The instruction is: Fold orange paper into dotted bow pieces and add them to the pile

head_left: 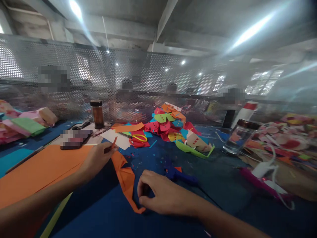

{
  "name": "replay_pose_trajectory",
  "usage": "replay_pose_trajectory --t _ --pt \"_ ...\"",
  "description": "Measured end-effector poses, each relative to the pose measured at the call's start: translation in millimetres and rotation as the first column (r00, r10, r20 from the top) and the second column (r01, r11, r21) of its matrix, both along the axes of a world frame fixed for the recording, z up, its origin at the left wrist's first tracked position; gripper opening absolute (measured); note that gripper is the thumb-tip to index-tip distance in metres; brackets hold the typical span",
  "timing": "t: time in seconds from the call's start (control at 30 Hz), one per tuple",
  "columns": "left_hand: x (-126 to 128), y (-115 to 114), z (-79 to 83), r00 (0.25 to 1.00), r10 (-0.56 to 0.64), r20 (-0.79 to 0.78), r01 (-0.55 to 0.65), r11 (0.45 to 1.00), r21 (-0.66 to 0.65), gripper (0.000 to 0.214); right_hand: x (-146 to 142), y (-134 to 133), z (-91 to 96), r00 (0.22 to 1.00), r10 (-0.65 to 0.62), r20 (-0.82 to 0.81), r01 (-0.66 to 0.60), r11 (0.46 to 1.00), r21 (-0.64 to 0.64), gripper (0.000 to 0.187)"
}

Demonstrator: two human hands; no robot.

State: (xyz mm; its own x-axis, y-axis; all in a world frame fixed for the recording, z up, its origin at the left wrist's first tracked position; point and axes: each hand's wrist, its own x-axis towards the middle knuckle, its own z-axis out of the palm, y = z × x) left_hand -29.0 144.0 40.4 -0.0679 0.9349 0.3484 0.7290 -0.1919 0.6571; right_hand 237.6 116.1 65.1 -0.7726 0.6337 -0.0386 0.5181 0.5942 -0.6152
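My left hand [99, 157] is closed, with a small orange paper strip [114, 142] sticking up between thumb and fingers. Just below those fingertips begins a long piece of folded orange paper [126, 180], creased and bent, which runs down the blue table toward me. My right hand [159, 191] is beside its lower end, fingers curled toward the thumb; whether anything is pinched there is hidden. Behind the right hand lies a dark blue glue gun [182, 175]. Yellow-and-red-handled scissors [138, 139] rest farther back, among paper scraps.
Orange sheets [47, 168] lie under my left forearm, with a phone [76, 138] at their far edge. A brown jar [96, 115], a colourful paper pile [170, 122] and a clear bottle [239, 138] stand behind. At right is a magenta-and-white glue gun [262, 181]. A perforated metal screen [153, 76] backs the table.
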Motion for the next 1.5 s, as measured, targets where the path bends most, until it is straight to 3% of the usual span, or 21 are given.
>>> replay_pose_trajectory --t 0.13,0.23,0.37,0.43,0.63,0.8,0.93,1.1,1.5 --pt "8 -4 14.7 0.988 -0.138 0.076 0.142 0.989 -0.049 0.03 -1 9 1.6 0.975 -0.172 -0.143 0.166 0.985 -0.054 0.005" --pt "23 -13 21.8 0.958 -0.263 0.118 0.277 0.953 -0.122 0.027 -2 17 2.1 0.903 -0.257 -0.343 0.247 0.966 -0.074 0.014" --pt "44 -25 20.6 0.919 -0.37 0.137 0.391 0.9 -0.194 0.016 -2 22 1.8 0.802 -0.285 -0.525 0.253 0.958 -0.133 0.035" --pt "51 -28 18.2 0.91 -0.391 0.135 0.413 0.886 -0.212 0.015 -2 22 1.9 0.781 -0.277 -0.56 0.242 0.96 -0.138 0.032" --pt "60 -32 19.8 0.896 -0.426 0.128 0.445 0.866 -0.228 0.013 -5 24 0.8 0.766 -0.275 -0.581 0.288 0.955 -0.073 0.008" --pt "65 -32 25.1 0.862 -0.444 0.246 0.49 0.855 -0.172 0.025 -6 25 -0.9 0.789 -0.241 -0.565 0.27 0.962 -0.034 0.007" --pt "67 -32 23.1 0.885 -0.42 0.202 0.452 0.879 -0.152 0.022 -7 25 -3.4 0.8 -0.205 -0.564 0.249 0.969 0.0 0.003" --pt "67 -33 17.1 0.865 -0.401 0.3 0.461 0.873 -0.162 0.019 -7 26 -9.3 0.805 -0.136 -0.578 0.241 0.965 0.108 0.005" --pt "69 -35 14.5 0.86 -0.372 0.35 0.441 0.886 -0.141 0.015 -8 25 -13.9 0.835 0.01 -0.55 0.254 0.88 0.402 0.009"
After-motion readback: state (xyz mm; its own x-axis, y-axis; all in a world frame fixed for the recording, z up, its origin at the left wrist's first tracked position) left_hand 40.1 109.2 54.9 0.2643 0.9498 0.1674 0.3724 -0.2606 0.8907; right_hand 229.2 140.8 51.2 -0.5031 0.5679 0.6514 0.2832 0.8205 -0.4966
